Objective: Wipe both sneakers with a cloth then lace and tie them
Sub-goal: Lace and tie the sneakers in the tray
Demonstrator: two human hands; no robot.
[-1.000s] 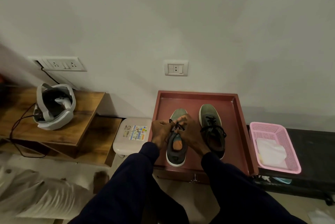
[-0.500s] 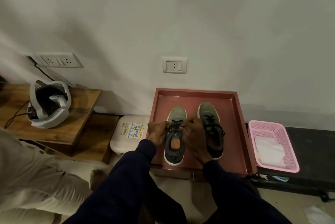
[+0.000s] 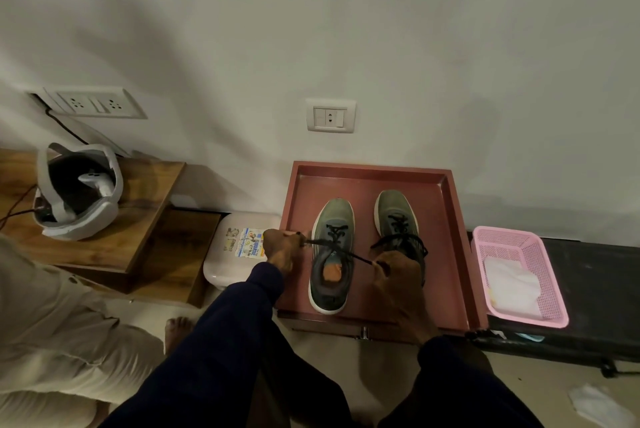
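Note:
Two grey-green sneakers stand side by side, toes to the wall, in a red-brown tray. On the left sneaker a black lace is stretched taut across the opening. My left hand pinches one lace end at the shoe's left side. My right hand pinches the other end to the right, and covers the heel of the right sneaker, whose laces lie looped over its tongue. A white cloth lies in the pink basket.
A white plastic box with a sticker sits left of the tray. A wooden stepped table holds a white headset with a cable. Another person in light clothes sits at lower left. A black bench carries the basket.
My hands were together over the left sneaker's tongue; they have now pulled apart sideways, drawing the lace ends taut. The view shifted slightly down.

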